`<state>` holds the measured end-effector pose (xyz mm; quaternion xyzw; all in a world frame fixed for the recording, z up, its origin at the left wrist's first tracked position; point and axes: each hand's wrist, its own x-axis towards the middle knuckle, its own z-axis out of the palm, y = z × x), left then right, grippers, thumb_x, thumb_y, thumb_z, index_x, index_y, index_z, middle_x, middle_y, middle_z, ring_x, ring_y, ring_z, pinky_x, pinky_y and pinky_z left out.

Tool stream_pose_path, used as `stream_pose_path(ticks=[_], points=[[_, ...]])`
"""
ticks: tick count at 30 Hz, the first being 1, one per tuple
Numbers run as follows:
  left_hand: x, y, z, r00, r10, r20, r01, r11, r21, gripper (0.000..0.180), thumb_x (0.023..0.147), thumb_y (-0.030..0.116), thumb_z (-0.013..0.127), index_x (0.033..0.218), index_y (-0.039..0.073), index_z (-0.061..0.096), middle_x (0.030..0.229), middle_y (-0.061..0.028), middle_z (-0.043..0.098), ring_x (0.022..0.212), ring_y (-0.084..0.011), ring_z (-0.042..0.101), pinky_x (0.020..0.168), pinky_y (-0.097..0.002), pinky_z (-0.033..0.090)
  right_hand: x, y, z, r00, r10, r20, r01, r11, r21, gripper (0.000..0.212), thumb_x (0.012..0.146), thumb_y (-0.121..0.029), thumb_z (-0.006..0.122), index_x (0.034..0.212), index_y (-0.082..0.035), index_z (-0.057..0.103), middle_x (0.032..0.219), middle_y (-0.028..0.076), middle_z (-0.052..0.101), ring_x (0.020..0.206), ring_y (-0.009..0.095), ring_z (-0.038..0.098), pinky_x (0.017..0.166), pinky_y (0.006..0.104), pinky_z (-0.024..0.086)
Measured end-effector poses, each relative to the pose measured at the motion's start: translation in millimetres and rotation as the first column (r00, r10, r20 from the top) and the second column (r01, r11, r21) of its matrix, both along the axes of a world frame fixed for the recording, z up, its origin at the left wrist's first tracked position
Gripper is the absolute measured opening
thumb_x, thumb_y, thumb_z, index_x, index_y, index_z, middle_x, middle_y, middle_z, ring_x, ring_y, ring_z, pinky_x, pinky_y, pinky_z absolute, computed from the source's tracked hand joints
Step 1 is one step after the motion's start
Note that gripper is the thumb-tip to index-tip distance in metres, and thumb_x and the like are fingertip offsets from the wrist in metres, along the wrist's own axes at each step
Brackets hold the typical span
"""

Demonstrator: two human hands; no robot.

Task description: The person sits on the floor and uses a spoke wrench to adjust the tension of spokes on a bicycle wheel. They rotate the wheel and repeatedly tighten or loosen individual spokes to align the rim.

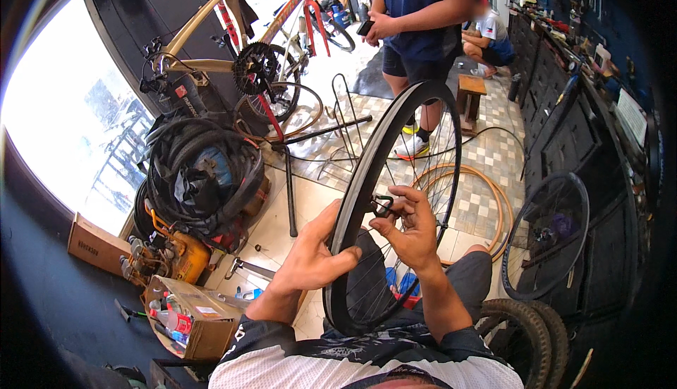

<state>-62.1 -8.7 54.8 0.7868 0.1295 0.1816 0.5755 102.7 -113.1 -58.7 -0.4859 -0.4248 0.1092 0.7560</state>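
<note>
A bicycle wheel [367,162] stands upright in front of me, with no tyre on it and a pale strip along the outside of its dark rim. My left hand [310,258] grips the rim from the left, thumb lying across its side. Reaching in on the spoke side, my right hand [415,237] pinches a small black and green tool [383,206] against the inner edge of the rim. The tool's exact kind is hard to make out. The wheel's lower part comes down between my legs, in front of my shirt.
A person [423,22] stands just beyond the wheel, holding a phone; another [489,40] squats farther back. At left are bike frames [201,65], a heap of black tyres [190,156], a yellow compressor [187,256] and a carton [201,311]. Another wheel [509,248] leans against dark cabinets at right.
</note>
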Motion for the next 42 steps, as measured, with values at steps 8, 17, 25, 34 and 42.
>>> stream_pose_path(ticks=[8,17,25,34,42], points=[[2,4,-6,0.993,-0.052,0.105,0.025,0.969,0.247,0.067,0.075,0.003,0.069,0.141,-0.002,0.056,0.124,-0.0151,0.055,0.120,-0.0287,0.054,0.109,-0.0366,0.040,15,-1,-12,0.955,-0.099,0.281,0.100,0.995,0.012,0.042,0.102,-0.014,0.074,0.137,0.003,0.061,0.096,0.012,0.077,0.082,0.014,0.073,0.070,0.0236,0.057],[7,5,-6,0.985,-0.132,0.111,0.100,0.962,0.255,0.069,0.075,0.004,0.069,0.143,0.000,0.055,0.132,-0.0175,0.051,0.125,-0.0318,0.051,0.111,-0.0384,0.039,11,-8,3,0.994,-0.093,0.062,0.093,0.996,0.008,0.035,0.101,-0.029,0.076,0.116,0.002,0.074,0.090,0.007,0.075,0.078,0.010,0.070,0.064,0.0251,0.053],[6,5,-6,0.984,-0.132,0.119,0.092,0.951,0.294,0.071,0.076,0.006,0.070,0.145,0.000,0.054,0.139,-0.0194,0.050,0.133,-0.0350,0.050,0.115,-0.0402,0.037,12,-6,12,0.930,-0.191,0.315,0.216,0.975,-0.047,0.031,0.102,-0.027,0.074,0.109,0.003,0.073,0.085,0.010,0.075,0.080,0.017,0.074,0.069,0.0286,0.055],[9,2,-11,0.993,-0.093,0.065,0.086,0.991,0.107,0.073,0.077,0.007,0.071,0.146,-0.005,0.051,0.143,-0.0211,0.052,0.137,-0.0319,0.051,0.118,-0.0380,0.036,12,-7,11,0.940,-0.185,0.285,0.223,0.969,-0.105,0.026,0.103,-0.025,0.072,0.109,0.000,0.072,0.083,0.011,0.075,0.079,0.022,0.076,0.068,0.0318,0.057],[12,-3,-10,0.995,-0.076,0.057,0.073,0.995,0.064,0.073,0.078,0.006,0.071,0.147,-0.008,0.050,0.139,-0.0200,0.057,0.136,-0.0281,0.051,0.117,-0.0350,0.035,22,-18,22,0.742,-0.395,0.542,0.434,0.899,0.060,0.035,0.085,-0.006,0.083,0.120,-0.010,0.078,0.083,0.010,0.070,0.077,0.029,0.068,0.068,0.0386,0.055]])
